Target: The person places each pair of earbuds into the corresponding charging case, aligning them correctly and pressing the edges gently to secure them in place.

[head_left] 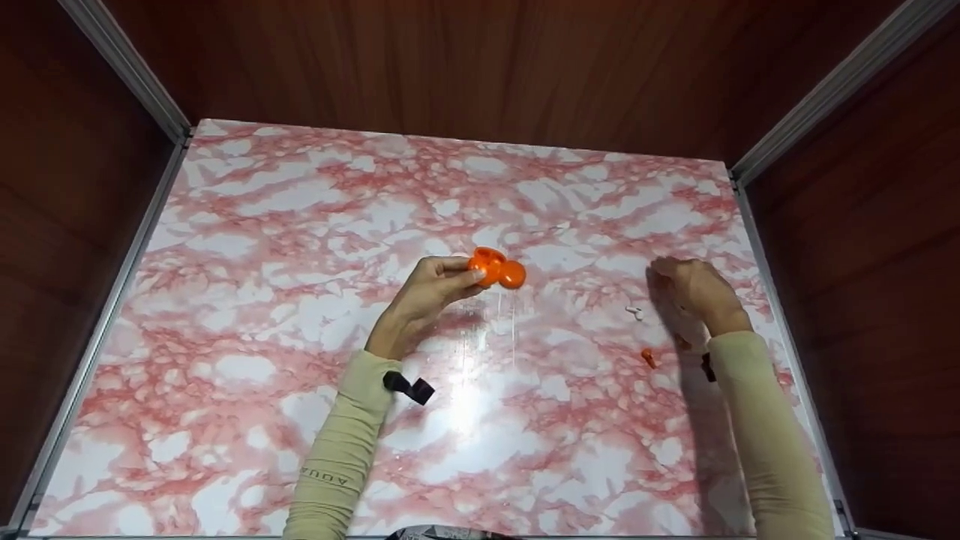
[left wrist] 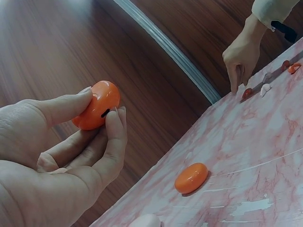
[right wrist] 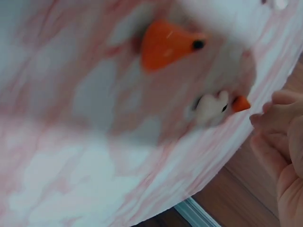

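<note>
My left hand pinches a glossy orange earbud case between thumb and fingers above the table; a hollow shows at its top in the head view. A dark slot marks its side in the left wrist view. Just right of it lies a second orange case. My right hand is low over the table's right side, fingers bent. Close by its fingertips is a small orange earbud; whether they touch it I cannot tell. A white earbud and another orange earbud lie nearer me.
The pink-and-white marbled tabletop is bounded by brown wooden panels and metal rails. Part of a rounded white object shows at the bottom of the left wrist view. My right arm's shadow darkens the table beside it.
</note>
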Motion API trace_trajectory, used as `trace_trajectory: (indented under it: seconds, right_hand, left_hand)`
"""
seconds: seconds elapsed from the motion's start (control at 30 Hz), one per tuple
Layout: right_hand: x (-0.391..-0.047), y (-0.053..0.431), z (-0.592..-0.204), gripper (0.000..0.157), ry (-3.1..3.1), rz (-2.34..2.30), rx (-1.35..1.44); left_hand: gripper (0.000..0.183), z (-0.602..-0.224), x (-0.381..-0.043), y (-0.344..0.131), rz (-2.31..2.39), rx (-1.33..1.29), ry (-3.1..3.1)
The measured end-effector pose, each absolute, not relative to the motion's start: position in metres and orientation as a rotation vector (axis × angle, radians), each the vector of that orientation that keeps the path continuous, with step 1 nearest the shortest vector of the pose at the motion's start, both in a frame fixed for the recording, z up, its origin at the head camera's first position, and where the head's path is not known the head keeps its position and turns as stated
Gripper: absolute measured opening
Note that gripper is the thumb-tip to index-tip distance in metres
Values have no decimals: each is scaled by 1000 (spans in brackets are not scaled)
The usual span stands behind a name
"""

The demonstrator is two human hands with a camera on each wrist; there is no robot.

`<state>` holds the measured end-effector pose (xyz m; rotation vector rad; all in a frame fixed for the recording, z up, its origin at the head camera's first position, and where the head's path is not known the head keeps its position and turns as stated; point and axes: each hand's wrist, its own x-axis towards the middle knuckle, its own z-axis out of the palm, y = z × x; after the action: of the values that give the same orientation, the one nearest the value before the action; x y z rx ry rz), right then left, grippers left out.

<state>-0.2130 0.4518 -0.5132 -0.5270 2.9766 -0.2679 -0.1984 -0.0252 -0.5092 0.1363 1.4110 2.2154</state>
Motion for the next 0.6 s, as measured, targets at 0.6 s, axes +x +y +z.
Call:
trace_trajectory:
  seconds: [0.6]
  right_hand:
    - [-222, 451, -516, 43, 2926, -136, -535]
  left_hand:
    - [34, -506, -197, -25, 2218, 123, 1388]
